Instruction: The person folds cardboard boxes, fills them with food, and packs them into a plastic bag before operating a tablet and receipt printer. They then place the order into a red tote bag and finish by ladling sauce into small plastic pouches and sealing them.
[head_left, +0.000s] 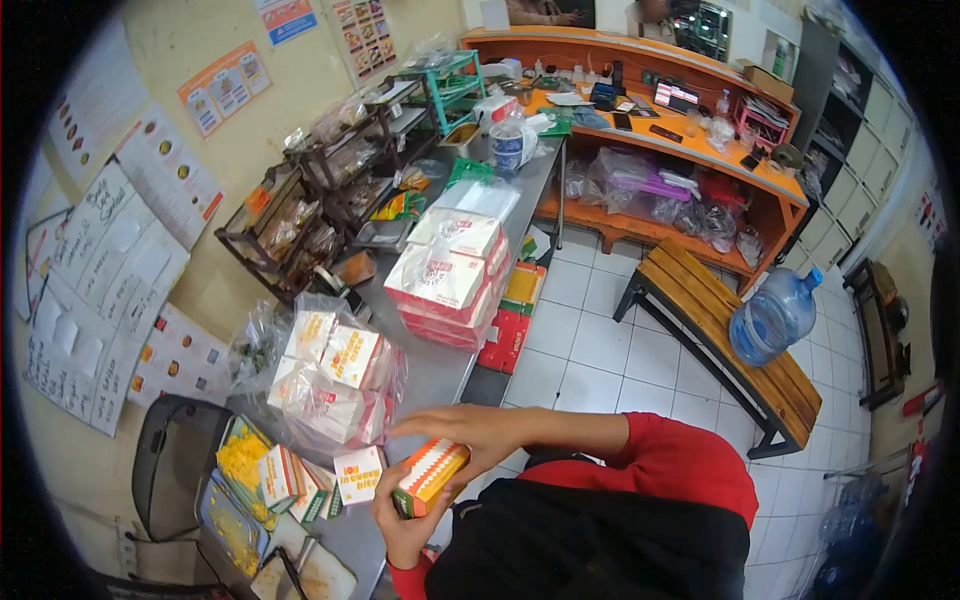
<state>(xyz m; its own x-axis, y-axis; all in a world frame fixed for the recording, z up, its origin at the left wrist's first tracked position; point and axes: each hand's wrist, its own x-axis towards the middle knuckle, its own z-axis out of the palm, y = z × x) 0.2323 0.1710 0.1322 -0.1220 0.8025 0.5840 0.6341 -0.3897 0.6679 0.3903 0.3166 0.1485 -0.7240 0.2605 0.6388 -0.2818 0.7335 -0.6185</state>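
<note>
A small cardboard food box (432,477), orange, red and white with a green end, is between my hands over the table's near edge. My left hand (402,528) wraps round its lower side, thumb and fingers on opposite sides. At the upper side, my right hand (475,432) grips it, its fingers stretched towards the table. Beside them on the metal table stands a white box with orange lettering (359,474). More white and orange boxes (285,478) lean next to it. A clear plastic bag (330,395) holds several similar boxes just beyond.
Stacked white and red boxes (447,270) stand farther along the metal table (440,376). Trays of yellow shreds (243,460) and a cutting board (310,572) sit near its end. A wooden bench (700,305) bears a blue water jug (775,318). An orange counter (660,130) is behind.
</note>
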